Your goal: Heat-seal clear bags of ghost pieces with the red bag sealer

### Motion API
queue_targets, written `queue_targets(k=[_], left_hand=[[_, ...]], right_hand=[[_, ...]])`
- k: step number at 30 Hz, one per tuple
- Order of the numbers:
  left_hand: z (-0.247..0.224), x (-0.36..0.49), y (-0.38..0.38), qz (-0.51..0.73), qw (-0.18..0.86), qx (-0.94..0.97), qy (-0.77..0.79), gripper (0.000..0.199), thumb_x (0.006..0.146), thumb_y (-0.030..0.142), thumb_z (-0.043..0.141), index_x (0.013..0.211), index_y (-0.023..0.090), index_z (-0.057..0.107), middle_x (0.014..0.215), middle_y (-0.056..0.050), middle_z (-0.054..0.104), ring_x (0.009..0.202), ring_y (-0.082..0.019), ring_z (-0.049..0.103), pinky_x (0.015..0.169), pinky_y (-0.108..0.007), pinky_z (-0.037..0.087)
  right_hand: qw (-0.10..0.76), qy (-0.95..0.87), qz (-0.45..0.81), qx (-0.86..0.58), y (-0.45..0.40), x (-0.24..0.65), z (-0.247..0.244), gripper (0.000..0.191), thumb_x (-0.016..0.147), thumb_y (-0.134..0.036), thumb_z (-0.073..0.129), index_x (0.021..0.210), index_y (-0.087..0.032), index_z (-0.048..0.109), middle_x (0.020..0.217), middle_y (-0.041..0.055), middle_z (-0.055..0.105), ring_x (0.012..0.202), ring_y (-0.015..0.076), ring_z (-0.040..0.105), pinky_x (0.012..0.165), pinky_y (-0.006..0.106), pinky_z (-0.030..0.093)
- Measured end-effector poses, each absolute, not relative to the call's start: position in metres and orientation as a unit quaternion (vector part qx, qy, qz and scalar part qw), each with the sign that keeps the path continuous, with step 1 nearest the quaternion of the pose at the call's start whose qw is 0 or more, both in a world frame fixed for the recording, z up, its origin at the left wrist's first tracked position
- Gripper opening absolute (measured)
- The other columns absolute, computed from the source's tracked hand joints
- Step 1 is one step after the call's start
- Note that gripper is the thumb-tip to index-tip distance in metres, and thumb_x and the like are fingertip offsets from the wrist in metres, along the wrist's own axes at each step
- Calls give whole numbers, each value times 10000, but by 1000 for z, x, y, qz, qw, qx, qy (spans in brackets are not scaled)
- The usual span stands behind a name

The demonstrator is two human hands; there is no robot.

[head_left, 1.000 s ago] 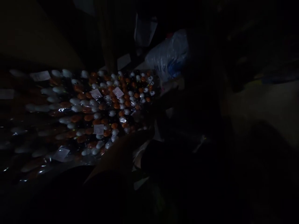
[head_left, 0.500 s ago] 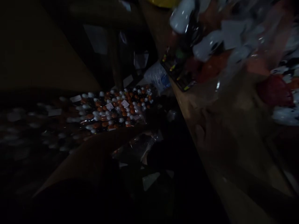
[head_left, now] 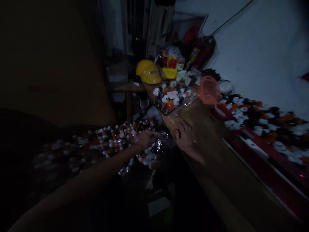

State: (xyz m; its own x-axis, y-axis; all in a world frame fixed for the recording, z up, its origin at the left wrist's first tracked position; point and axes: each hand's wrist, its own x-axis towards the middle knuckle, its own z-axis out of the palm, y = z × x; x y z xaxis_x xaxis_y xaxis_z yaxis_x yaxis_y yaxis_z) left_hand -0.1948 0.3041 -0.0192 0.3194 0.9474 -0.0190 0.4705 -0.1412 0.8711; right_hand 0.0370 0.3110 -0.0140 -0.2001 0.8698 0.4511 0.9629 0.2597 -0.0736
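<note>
Since half a second ago the view has swung up and to the right, so the wooden bench [head_left: 207,129] and the wall behind it now show, and both hands have come into sight.

Farthest to the left of the fingers, low and in deep shadow, lies a spread of small white, orange and black toys in clear bags [head_left: 106,141] with white labels on them. The left hand [head_left: 145,139] reaches out along a long bare forearm and its fingers are curled around the edge of a clear plastic bag of toys [head_left: 151,154], which hangs just under and beside the fingertips; how firmly they grip is hard to tell in the dark.

Just right of that, the right hand [head_left: 184,138] lies flat on the near edge of the bench, fingers spread and holding nothing.

Beyond those fingers, further along the bench, sits another bag of toys [head_left: 170,98], and past it a yellow hard hat [head_left: 147,71]. Right of the fingertips stands an orange plastic object [head_left: 209,90], then a long row of black, white and orange toys [head_left: 260,119] along the wall.
</note>
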Motion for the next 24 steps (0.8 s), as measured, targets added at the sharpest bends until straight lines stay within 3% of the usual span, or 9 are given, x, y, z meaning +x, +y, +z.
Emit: queue_targets(k=[2,4,7,12,15,18,19,22,24], left_hand=[[8,-200,294,298,365,726,500,349,928,386,484,822,146,714,698,-31,673,638,-146,616,623,-253,451],[32,-208,284,309,315,751,491,316,919,351,468,894,182,734,846,-49,717,786,-182,655,722,-268,449],[61,-221,270,333,234,774,485,315,915,308,443,982,191,728,987,-68,717,920,-206,652,800,-276,437],[101,-227,243,376,161,726,553,336,908,373,481,877,144,725,820,-56,699,743,-163,619,656,-231,414],[126,-223,226,425,223,649,591,334,857,420,558,796,130,713,734,-31,670,686,-150,575,609,-217,398],[148,-223,214,458,321,582,590,314,787,442,649,785,131,700,708,-21,656,690,-156,571,607,-216,414],[155,-225,212,465,344,568,586,303,748,433,694,769,131,688,699,-18,649,676,-151,566,604,-217,418],[172,-232,205,472,419,520,576,323,631,394,802,715,131,635,681,-11,631,635,-134,554,584,-213,424],[181,-235,200,456,463,504,569,345,590,376,832,688,134,607,661,-3,617,609,-120,543,564,-205,421]], right_hand=[[268,-765,-100,-577,296,30,1,369,962,-246,362,1237,-118,572,1338,120,529,1220,274,456,1078,474,315],[342,-756,-32,-558,272,17,20,367,992,-266,318,1197,-140,594,1248,105,596,1167,234,512,1047,431,370],[361,-773,80,-516,230,-4,47,362,993,-318,355,1235,-159,573,1204,98,621,1137,221,543,1010,417,414],[383,-796,70,-464,179,-30,81,392,902,-427,553,1188,-163,600,1390,128,472,1263,297,421,1048,499,356],[364,-819,96,-433,162,-31,99,370,852,-450,636,1119,-194,638,1291,100,559,1243,289,440,1112,532,259],[305,-833,170,-429,151,-17,113,56,865,-264,641,899,-229,669,927,-7,686,995,188,587,1147,502,207],[294,-837,188,-421,149,-9,117,54,874,-209,622,839,-227,660,852,-30,683,928,158,602,1144,475,230],[272,-873,170,-366,147,21,126,63,872,-201,630,810,-215,633,818,-37,659,898,138,587,1115,437,297],[251,-899,116,-338,148,42,132,74,858,-195,641,793,-209,608,834,-30,635,932,153,564,1131,476,266]])
